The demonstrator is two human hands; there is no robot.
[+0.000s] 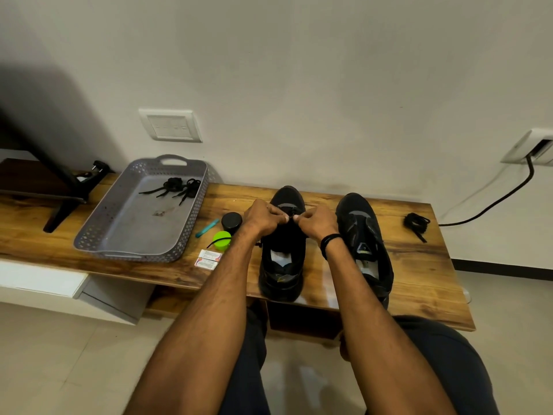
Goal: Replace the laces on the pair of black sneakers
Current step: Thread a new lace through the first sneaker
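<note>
Little is discernible against the dark sneaker (283, 253) beneath the hands; a black lace (291, 209) is pinched by the curled left hand (264, 218) and right hand (317, 221).

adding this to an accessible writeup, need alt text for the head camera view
A person's left hand and right hand pinch a black lace over the front of a black sneaker on a wooden bench. The second sneaker stands to its right, beside a bundled lace; a gray tray to the left holds more black laces.
</note>
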